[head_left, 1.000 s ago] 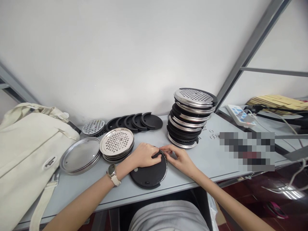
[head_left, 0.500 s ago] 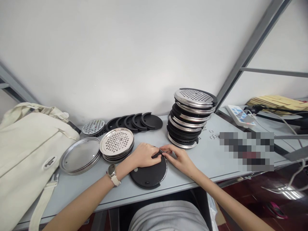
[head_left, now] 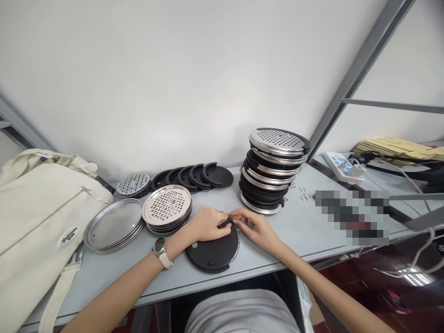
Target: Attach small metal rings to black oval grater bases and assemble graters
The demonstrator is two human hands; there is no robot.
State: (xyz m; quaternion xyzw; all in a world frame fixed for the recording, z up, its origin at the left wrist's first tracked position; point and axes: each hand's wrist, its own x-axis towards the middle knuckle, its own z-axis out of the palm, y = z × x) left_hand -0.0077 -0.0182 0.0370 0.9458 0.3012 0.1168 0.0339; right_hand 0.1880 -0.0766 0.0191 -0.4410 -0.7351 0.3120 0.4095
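Note:
A round black disc (head_left: 217, 251) with a partial raised rim lies flat near the table's front edge. Across its far side rests my left hand (head_left: 210, 223), thumb and fingers closed on the rim. My right hand (head_left: 252, 226) pinches at the same spot on the far right rim, fingertips almost touching the left ones. Whatever small part sits between the right fingertips is too tiny to make out. Just left of the disc stands a stack of perforated metal grater plates (head_left: 167, 206). Several small metal rings (head_left: 305, 197) lie on the table to the right.
Beyond my right hand rises a tall stack of metal plates and black discs (head_left: 274, 171). Black discs (head_left: 218, 176) overlap along the wall. Plain metal lids (head_left: 114, 224) and a cream bag (head_left: 45, 217) are at left. A power strip (head_left: 343, 167) lies at right.
The whole view has shifted slightly. Both hands stay at the disc's rim, with hardly any visible finger movement.

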